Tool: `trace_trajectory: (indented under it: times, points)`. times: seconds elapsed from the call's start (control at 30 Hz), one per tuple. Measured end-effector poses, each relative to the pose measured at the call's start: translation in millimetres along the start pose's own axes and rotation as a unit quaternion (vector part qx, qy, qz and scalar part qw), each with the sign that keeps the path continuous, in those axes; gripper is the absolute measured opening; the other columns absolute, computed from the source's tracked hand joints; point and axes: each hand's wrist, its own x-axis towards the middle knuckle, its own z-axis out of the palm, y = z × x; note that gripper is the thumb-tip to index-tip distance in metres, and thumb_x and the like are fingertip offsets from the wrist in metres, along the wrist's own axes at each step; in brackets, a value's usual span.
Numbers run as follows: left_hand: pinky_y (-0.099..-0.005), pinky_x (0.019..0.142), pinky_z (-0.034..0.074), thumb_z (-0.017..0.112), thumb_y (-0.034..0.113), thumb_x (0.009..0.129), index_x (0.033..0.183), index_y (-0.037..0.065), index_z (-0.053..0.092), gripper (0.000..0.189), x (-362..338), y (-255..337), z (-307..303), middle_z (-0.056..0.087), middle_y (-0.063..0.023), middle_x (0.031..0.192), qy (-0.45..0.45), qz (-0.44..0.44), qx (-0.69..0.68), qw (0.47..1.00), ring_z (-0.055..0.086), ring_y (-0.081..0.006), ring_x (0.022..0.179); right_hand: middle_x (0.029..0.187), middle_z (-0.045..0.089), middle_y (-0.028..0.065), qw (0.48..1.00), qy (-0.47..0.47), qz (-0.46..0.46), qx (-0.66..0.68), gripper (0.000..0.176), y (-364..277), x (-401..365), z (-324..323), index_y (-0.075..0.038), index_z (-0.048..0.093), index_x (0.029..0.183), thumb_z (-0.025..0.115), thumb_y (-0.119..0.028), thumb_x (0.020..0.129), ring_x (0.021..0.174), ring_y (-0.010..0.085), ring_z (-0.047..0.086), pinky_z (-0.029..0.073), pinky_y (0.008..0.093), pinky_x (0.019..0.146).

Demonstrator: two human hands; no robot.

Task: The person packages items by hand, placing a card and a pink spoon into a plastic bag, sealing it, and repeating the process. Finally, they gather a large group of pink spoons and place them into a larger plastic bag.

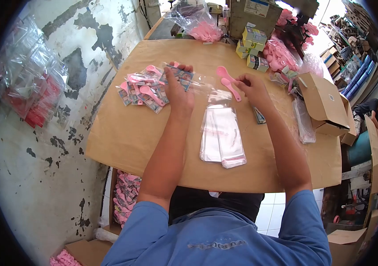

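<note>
My left hand (180, 91) is closed around a clear plastic bag with a printed card (183, 78) inside, its loose end trailing to the right. Beside it lies a heap of bagged pink spoons with cards (142, 86). The fingertips of my right hand (252, 91) are pinched at the edge of a pink spoon (232, 90); its bowl overlaps a second pink spoon (222, 71) just behind. Between my forearms rests a stack of clear plastic bags (224, 137). A small stack of cards (258, 116) is partly hidden under my right forearm.
Small yellow boxes (253, 39) and bags of pink spoons (280, 53) stand at the back right. An open cardboard box (324, 104) sits on the table's right side. Filled packets (124, 195) lie in a box below the left edge. A person (370, 111) is at far right.
</note>
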Motion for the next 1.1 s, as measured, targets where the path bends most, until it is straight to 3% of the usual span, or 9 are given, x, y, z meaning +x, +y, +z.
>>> trace_trajectory:
  times: [0.1, 0.23, 0.43, 0.63, 0.73, 0.93, 1.1]
  points:
    - [-0.0443, 0.100, 0.055, 0.058, 0.036, 0.109, 0.130, 0.003, 0.050, 0.041, -1.2, 12.0, 9.0, 0.064, -0.0129, 0.103, 0.025, 0.015, 0.003, 1.000, 0.064, -0.0238, 0.095, 0.085, 0.069, -0.0009, 0.987, -0.096, 0.086, 0.098, 0.020, -24.7, -26.4, -6.9, 0.000, 0.073, 0.106, 0.070, -0.019, 0.101, 0.071, 0.0062, 0.059, 0.049, 0.0248, 0.064]
    - [-0.0448, 0.104, 0.055, 0.057, 0.037, 0.109, 0.133, 0.002, 0.049, 0.043, -3.1, 10.9, 13.2, 0.064, -0.0131, 0.104, 0.008, 0.007, 0.040, 0.999, 0.064, -0.0249, 0.098, 0.085, 0.068, -0.0028, 0.965, -0.202, 0.077, 0.149, 0.018, -49.1, -46.1, -5.5, -0.002, 0.073, 0.107, 0.065, -0.018, 0.104, 0.070, 0.0047, 0.057, 0.047, 0.0229, 0.062]
    - [-0.0461, 0.108, 0.054, 0.056, 0.038, 0.109, 0.134, 0.002, 0.050, 0.044, -18.8, -1.4, 21.2, 0.063, -0.0131, 0.105, -0.035, -0.047, 0.057, 0.997, 0.064, -0.0256, 0.100, 0.088, 0.068, -0.0016, 0.966, -0.174, 0.017, 0.191, 0.021, -44.3, -47.5, 9.5, 0.001, 0.073, 0.115, 0.065, -0.015, 0.104, 0.072, 0.0059, 0.059, 0.050, 0.0245, 0.064]
    - [-0.0457, 0.106, 0.053, 0.058, 0.039, 0.108, 0.133, 0.004, 0.051, 0.044, -3.7, 6.5, 10.9, 0.063, -0.0095, 0.103, -0.001, -0.020, 0.016, 1.000, 0.063, -0.0236, 0.097, 0.089, 0.069, -0.0013, 0.983, -0.077, 0.066, 0.151, 0.021, -31.9, -48.4, -10.1, 0.001, 0.073, 0.117, 0.066, -0.011, 0.101, 0.076, 0.0063, 0.061, 0.051, 0.0245, 0.069]
    - [-0.0457, 0.106, 0.054, 0.058, 0.040, 0.108, 0.134, 0.004, 0.051, 0.044, -5.5, 8.2, 13.8, 0.063, -0.0089, 0.103, -0.009, -0.017, 0.045, 0.999, 0.062, -0.0230, 0.097, 0.090, 0.069, -0.0010, 0.978, -0.149, 0.057, 0.137, 0.021, -37.5, -52.9, -10.8, 0.002, 0.073, 0.116, 0.066, -0.011, 0.102, 0.077, 0.0065, 0.061, 0.051, 0.0243, 0.070]
    - [-0.0462, 0.107, 0.054, 0.054, 0.042, 0.109, 0.136, 0.003, 0.050, 0.047, -20.6, -4.4, 20.9, 0.063, -0.0107, 0.105, -0.039, -0.051, 0.090, 0.994, 0.063, -0.0224, 0.100, 0.098, 0.070, -0.0003, 0.972, -0.179, 0.044, 0.149, 0.026, -46.7, -52.3, 1.4, 0.002, 0.070, 0.124, 0.066, -0.012, 0.103, 0.084, 0.0074, 0.063, 0.054, 0.0249, 0.077]
    - [-0.0460, 0.107, 0.054, 0.054, 0.044, 0.109, 0.137, 0.003, 0.051, 0.050, -31.1, -13.3, 26.1, 0.062, -0.0105, 0.105, -0.044, -0.106, 0.082, 0.990, 0.063, -0.0228, 0.102, 0.109, 0.072, 0.0043, 0.931, -0.192, 0.043, 0.308, 0.027, -39.9, -53.4, 11.6, 0.003, 0.068, 0.125, 0.069, -0.007, 0.100, 0.099, 0.0117, 0.069, 0.056, 0.0271, 0.090]
